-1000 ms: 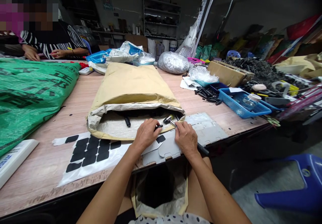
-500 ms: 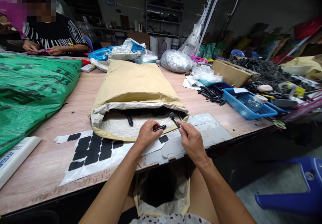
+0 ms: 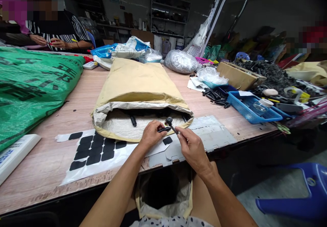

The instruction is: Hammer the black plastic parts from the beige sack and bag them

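Note:
My left hand pinches a black rod-like part in front of the mouth of a tan paper sack. In my right hand is a metal tool with a round black head, its head just above the black part. The sack lies flat with its opening towards me. Inside it, dark parts show, one black piece lying near the opening. Below the sack, a white sheet with black rounded squares lies on the table, beside a grey board.
A green sack and a white box are at the left. On the right stand a blue basket, a pile of black parts and a cardboard box. A person sits across the table. A blue stool stands lower right.
My right hand has moved a little left and down, bringing the tool's head closer to the black part in my left hand. The view has shifted slightly.

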Motion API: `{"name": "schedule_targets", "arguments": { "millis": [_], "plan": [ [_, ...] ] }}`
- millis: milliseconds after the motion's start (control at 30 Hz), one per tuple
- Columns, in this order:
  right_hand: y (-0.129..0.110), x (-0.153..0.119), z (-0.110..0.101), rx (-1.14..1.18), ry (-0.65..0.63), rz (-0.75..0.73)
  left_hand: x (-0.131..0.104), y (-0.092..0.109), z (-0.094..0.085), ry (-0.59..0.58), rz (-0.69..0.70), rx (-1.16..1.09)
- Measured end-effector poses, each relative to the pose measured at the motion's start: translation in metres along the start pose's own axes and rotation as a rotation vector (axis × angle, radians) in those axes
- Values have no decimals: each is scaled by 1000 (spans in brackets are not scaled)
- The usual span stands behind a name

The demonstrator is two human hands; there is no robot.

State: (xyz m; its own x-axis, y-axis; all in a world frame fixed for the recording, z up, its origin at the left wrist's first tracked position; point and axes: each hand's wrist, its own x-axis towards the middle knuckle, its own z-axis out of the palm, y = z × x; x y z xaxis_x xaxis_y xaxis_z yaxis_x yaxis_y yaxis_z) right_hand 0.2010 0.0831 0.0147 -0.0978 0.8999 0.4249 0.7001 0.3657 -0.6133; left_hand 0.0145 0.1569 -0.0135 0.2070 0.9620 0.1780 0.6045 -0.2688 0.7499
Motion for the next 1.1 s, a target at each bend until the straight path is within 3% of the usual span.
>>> {"name": "schedule_targets", "arguments": {
  "millis": [133,300,567,1100],
  "plan": [
    [-1,-3,7,-23,-70,7,-1,3,-2,8,17,46],
    [15,9,3,-87,20,9,-2,3,-1,21,11,14],
    [45,24,13,-499,49,64,-2,1,-2,1,12,33],
    [45,19,19,-627,56,39,-4,7,-6,-29,23,45]
  ]
}}
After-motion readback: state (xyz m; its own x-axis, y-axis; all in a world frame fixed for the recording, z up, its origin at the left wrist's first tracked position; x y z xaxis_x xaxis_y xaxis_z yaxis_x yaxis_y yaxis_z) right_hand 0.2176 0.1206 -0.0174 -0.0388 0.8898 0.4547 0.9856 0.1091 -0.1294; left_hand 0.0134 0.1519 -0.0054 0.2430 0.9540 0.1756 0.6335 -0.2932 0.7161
